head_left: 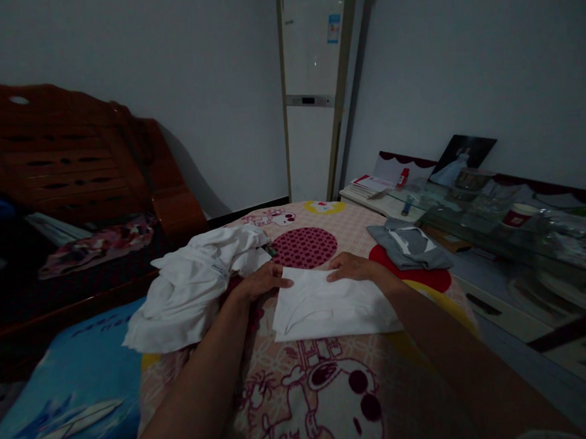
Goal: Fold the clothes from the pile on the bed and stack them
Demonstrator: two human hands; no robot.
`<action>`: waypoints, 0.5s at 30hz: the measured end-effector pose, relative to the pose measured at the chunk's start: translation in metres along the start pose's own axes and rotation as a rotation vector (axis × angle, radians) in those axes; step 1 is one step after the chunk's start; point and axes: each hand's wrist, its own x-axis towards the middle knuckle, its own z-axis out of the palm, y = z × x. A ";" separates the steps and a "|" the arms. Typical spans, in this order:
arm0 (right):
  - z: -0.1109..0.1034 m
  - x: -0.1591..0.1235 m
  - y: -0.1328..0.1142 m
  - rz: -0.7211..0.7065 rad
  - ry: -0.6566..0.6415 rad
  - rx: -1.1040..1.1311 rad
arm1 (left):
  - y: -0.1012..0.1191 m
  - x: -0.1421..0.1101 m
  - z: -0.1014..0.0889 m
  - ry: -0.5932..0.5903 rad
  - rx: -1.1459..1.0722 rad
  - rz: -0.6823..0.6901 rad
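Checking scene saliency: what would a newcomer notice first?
First, the folded white cloth near the middle, with the left hand and right hand at its far edge. Left of it, a rumpled white heap on the patterned cover. Behind, a tall pale unit in the corner.

Dim room on my remote feed; cool grey cast over wall [219, 87]. Light source outside frame; I can't place it. White cloth [326, 302] reads brightest, creases faint but legible. Wooden bench [77, 164] casts soft shadow on wall; its seat sinks near black. Small glint on white cabinet [312, 151], dull sheen on glass tabletop [472, 215]. Left hand [264, 282] and right hand [351, 267] fairly crisp. Wide lens stretches edges; clear plastic [560, 234] far right looks soft.
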 end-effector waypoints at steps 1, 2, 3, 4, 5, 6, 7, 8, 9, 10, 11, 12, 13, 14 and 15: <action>-0.002 -0.001 -0.002 0.003 -0.016 0.056 | -0.002 0.002 0.001 -0.011 -0.024 0.001; -0.005 -0.003 -0.004 0.012 -0.012 0.082 | -0.004 0.004 0.001 -0.021 -0.049 0.007; -0.007 -0.006 -0.006 0.024 0.012 0.072 | -0.006 0.006 0.002 -0.031 -0.074 0.012; -0.010 -0.009 -0.009 0.035 0.062 0.027 | -0.008 0.008 0.004 -0.027 -0.096 0.017; -0.014 -0.013 -0.012 0.049 0.122 -0.042 | -0.009 0.010 0.005 -0.007 -0.113 0.017; -0.017 -0.017 -0.013 0.065 0.186 -0.127 | -0.010 0.012 0.006 0.025 -0.125 0.015; -0.022 -0.021 -0.014 0.090 0.251 -0.219 | -0.011 0.014 0.007 0.057 -0.131 0.012; -0.027 -0.025 -0.014 0.123 0.314 -0.312 | -0.012 0.015 0.008 0.083 -0.134 0.009; -0.033 -0.029 -0.012 0.169 0.379 -0.399 | -0.012 0.017 0.009 0.098 -0.135 0.007; -0.039 -0.033 -0.009 0.222 0.438 -0.479 | -0.013 0.018 0.010 0.100 -0.133 0.009; -0.045 -0.037 -0.006 0.280 0.489 -0.550 | -0.014 0.019 0.010 0.093 -0.130 0.012; -0.051 -0.039 -0.002 0.336 0.533 -0.609 | -0.015 0.020 0.010 0.089 -0.124 0.014; -0.057 -0.042 0.003 0.387 0.570 -0.657 | -0.016 0.022 0.010 0.090 -0.118 0.014; -0.063 -0.044 0.007 0.434 0.598 -0.693 | -0.017 0.023 0.010 0.094 -0.113 0.012; -0.069 -0.045 0.012 0.481 0.618 -0.721 | -0.018 0.024 0.009 0.094 -0.107 0.010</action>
